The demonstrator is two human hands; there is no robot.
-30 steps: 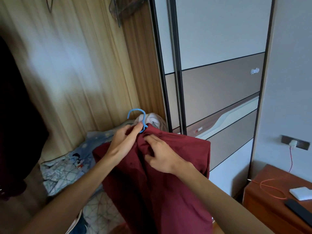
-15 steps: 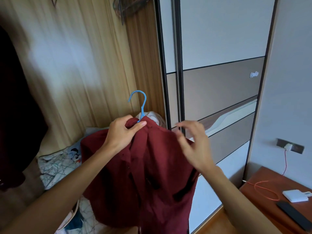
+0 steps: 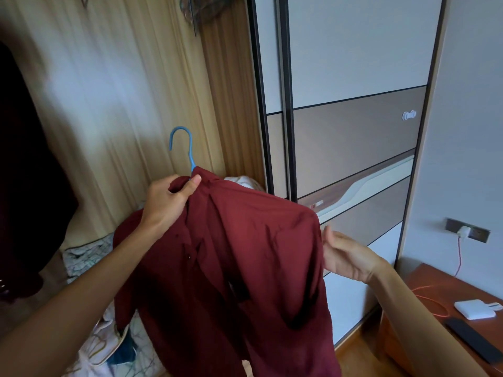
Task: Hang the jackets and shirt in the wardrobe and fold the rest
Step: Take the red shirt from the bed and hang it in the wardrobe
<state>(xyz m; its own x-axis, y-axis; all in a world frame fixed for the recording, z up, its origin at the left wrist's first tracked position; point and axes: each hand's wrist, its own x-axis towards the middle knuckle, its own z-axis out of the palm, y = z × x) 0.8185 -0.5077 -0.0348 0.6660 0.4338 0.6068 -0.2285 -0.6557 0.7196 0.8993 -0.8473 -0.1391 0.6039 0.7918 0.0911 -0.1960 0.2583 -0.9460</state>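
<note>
A dark red button shirt (image 3: 245, 254) hangs on a blue plastic hanger (image 3: 183, 145) whose hook sticks up above the collar. My left hand (image 3: 167, 201) grips the collar and the hanger's neck, holding the shirt up in front of me. My right hand (image 3: 347, 254) is beside the shirt's right shoulder and sleeve with fingers loosely extended, touching or just off the cloth; it holds nothing. The wardrobe's sliding doors (image 3: 353, 131) stand just behind the shirt. A dark garment (image 3: 24, 186) hangs at the far left.
A pile of patterned bedding and clothes (image 3: 89, 257) lies low behind the shirt, with a white garment (image 3: 242, 180) at the back. A wooden nightstand (image 3: 441, 289) at right carries a white charger box (image 3: 475, 308), an orange cable and a dark remote (image 3: 473, 341). Wood-grain panelling fills the left wall.
My left hand raised the shirt on its hanger, so the hook shows fully. My right hand let go of the collar and moved out to the shirt's right shoulder.
</note>
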